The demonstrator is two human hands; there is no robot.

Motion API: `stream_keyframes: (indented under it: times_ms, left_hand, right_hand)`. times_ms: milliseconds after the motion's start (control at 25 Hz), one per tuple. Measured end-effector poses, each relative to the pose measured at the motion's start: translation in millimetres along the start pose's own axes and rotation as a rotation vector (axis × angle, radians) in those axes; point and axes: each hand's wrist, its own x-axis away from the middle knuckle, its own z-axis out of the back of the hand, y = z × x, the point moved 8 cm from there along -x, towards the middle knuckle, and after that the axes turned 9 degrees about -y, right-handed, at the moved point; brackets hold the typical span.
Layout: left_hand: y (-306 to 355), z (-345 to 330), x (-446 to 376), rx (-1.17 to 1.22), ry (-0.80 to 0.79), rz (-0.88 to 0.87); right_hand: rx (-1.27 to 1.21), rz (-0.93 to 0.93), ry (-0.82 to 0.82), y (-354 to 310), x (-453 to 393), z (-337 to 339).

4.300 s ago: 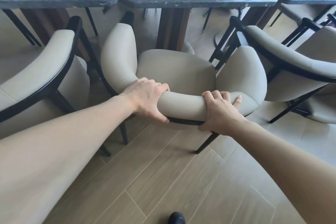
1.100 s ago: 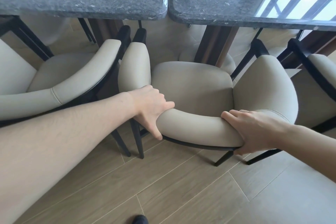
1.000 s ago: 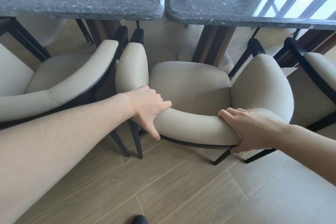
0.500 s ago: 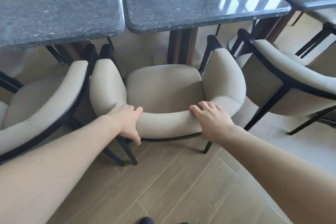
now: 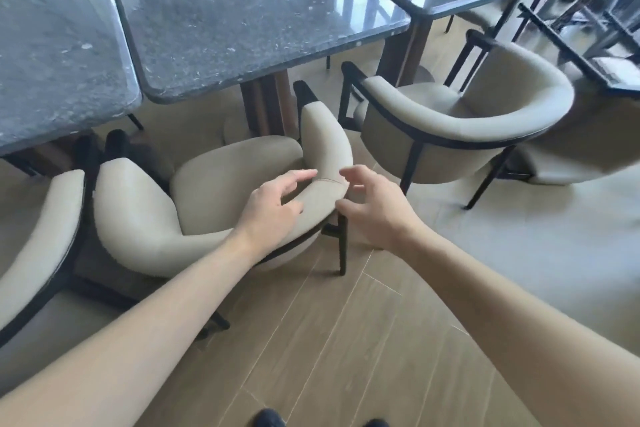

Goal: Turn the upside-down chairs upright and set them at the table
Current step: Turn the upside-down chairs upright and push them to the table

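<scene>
Beside the stone table (image 5: 242, 28), the middle chair (image 5: 214, 184) stands upright, seat tucked toward the pedestal. Left hand (image 5: 273, 208) and right hand (image 5: 374, 208) hover with loosely spread fingers, holding nothing. Neighbouring chair (image 5: 467, 114) also stands upright; inverted frames at far right apparently remain.

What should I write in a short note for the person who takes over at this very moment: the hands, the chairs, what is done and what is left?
Left hand: open, over the backrest of the middle chair, holding nothing.
Right hand: open, beside that backrest, holding nothing.
Middle chair: upright on the floor, facing the stone table.
Done: this chair, the left chair and the right chair all stand upright.
Left: black chair legs show at the top right, blurred; check there for upside-down chairs.
</scene>
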Motion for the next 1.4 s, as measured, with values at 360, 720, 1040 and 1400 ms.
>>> stream_keyframes:
  times_ms: [360, 720, 1040, 1400]
  left_hand:
    - [134.9, -125.8, 11.8, 0.212, -0.061, -0.171]
    - [241.2, -229.8, 32.1, 0.353, -0.055, -0.268]
    - [294.7, -306.9, 19.0, 0.422, -0.175, -0.327]
    - [344.0, -378.2, -52.1, 0.442, -0.402, -0.287]
  right_hand:
    - [-0.658, -0.125, 0.249, 78.4, 134.1, 139.9]
    - [-0.764, -0.13, 0.401, 129.1, 236.5, 239.2]
    - [-0.846, -0.15, 0.64, 172.7, 280.4, 291.6]
    - [-0.907, -0.234, 0.844, 244.8, 284.6, 365.9]
